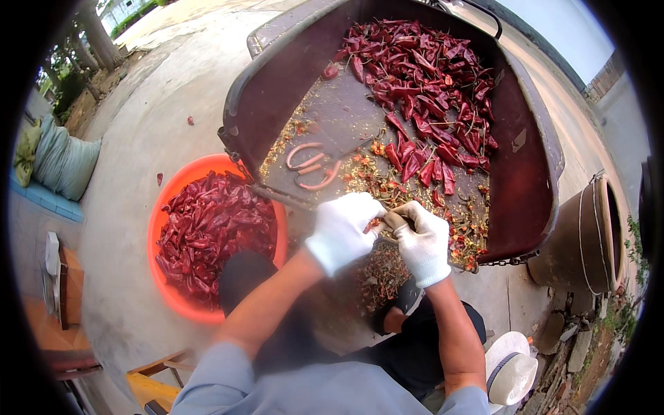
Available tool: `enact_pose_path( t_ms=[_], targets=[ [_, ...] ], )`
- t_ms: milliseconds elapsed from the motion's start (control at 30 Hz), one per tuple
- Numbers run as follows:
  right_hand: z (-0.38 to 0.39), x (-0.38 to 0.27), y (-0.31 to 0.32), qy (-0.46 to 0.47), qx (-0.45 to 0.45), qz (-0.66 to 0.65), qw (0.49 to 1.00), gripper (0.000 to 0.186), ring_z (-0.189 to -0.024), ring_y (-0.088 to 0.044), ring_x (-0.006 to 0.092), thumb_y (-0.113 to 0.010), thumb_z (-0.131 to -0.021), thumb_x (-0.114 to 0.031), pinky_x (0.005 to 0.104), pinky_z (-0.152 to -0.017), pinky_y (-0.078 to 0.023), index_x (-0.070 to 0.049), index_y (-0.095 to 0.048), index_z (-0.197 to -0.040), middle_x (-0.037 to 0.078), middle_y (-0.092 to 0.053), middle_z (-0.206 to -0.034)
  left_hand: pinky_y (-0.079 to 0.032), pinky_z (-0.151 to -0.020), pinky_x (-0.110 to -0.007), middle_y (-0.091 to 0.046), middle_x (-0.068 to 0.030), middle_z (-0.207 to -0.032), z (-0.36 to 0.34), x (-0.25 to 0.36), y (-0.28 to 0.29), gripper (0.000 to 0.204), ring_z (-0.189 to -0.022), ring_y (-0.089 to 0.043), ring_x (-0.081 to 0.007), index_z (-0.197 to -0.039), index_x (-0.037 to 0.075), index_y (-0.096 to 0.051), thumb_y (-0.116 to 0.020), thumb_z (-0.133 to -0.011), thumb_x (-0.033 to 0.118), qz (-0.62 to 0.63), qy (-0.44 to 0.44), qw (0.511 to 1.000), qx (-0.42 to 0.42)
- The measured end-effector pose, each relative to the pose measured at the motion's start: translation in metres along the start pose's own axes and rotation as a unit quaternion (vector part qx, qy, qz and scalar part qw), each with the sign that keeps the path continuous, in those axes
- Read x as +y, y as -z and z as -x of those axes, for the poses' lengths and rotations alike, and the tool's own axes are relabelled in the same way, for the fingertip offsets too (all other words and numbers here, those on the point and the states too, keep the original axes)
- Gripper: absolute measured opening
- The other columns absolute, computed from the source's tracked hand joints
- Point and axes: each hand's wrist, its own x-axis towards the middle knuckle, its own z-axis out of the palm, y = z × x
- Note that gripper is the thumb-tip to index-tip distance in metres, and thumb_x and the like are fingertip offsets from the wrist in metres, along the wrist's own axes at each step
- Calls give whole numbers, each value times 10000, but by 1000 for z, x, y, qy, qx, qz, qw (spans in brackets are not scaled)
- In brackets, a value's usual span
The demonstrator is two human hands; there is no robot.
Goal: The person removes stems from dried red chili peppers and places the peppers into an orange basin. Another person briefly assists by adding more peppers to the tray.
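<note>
My gloved left hand (344, 230) and gloved right hand (418, 238) meet over the near edge of a dark metal wheelbarrow tray (526, 207). Both have fingers pinched around a small item between them; a bit of red shows, but I cannot make it out. Red-handled scissors (315, 166) lie in the tray's left part, beside scattered seeds and stem scraps (467, 242). A large heap of dried red chillies (425, 83) fills its far and right part.
An orange basin (159, 277) of chillies stands left on concrete, with chaff (380, 280) below the tray. Around me are a brown pot (577, 249), straw hat (508, 366), yellow wooden stool (149, 380), stacked sacks (66, 155) and broken stones along the right edge.
</note>
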Motion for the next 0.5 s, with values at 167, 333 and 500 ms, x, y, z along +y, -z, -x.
enact_pose_path(
  t_ms=[167, 333, 500],
  targets=[
    [-5, -6, -8, -224, -56, -249, 940, 172, -563, -542, 48, -672, -978, -180, 199, -497, -419, -9, -664, -968, 27, -671, -781, -513, -652, -287, -679, -69, -811, 3, -5, 15, 132, -737, -659, -125, -906, 37, -733, -807, -816, 99, 205, 112, 972, -37],
    [-15, 13, 1, -277, -12, -524, 805, 193, -604, -543, 67, -654, -999, -247, 204, -520, -440, -62, -607, -1027, 6, -619, -796, -498, -797, -263, -680, -32, -893, 0, 1, 21, 143, -888, -610, -81, -982, 10, -702, -762, -860, 57, 422, 222, 872, -113],
    [-48, 27, 33, -149, 51, -247, 956, 176, -830, -651, 122, -603, -990, -62, 253, -704, -545, -35, -632, -1161, 52, -687, -1002, -523, -717, -259, -682, -70, -982, 5, -8, 27, 165, -810, -653, -126, -1024, -1, -648, -666, -920, 126, 547, 267, 790, -70]
  ],
)
